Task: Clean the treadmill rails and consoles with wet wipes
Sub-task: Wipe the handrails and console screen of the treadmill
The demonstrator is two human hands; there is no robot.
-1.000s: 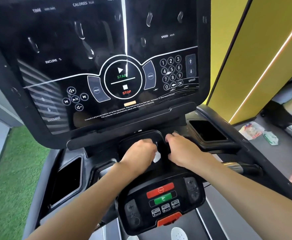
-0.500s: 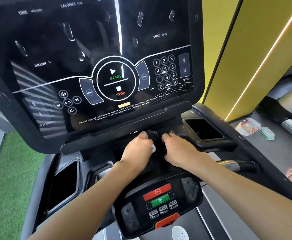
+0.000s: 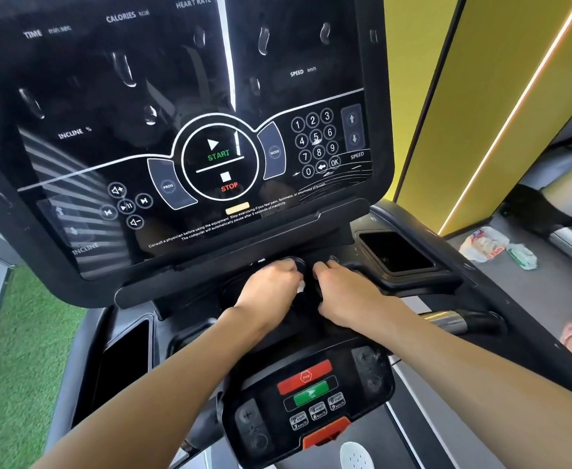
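Observation:
The treadmill's big black console screen (image 3: pixel 183 130) fills the upper view, with droplets on its glass. Below it lies a black recessed tray (image 3: pixel 298 319) where both hands work. My left hand (image 3: pixel 269 291) curls round a white wet wipe (image 3: pixel 300 286), of which only a small corner shows. My right hand (image 3: pixel 342 292) rests palm down beside it, fingers bent onto the tray's far edge. A lower control pad (image 3: pixel 311 397) with red and green buttons sits nearer me. A chrome handrail (image 3: pixel 447 319) runs off to the right.
Black cup holders sit at the left (image 3: pixel 122 370) and right (image 3: pixel 396 252) of the tray. On the grey floor to the right lie a wipes packet (image 3: pixel 484 245) and a crumpled green-white wipe (image 3: pixel 523 255). Green turf (image 3: pixel 13 384) is at left, a yellow wall (image 3: pixel 481 113) at right.
Both hands have slid a little farther up the tray toward the console base, staying close together. The wipe shows less than before.

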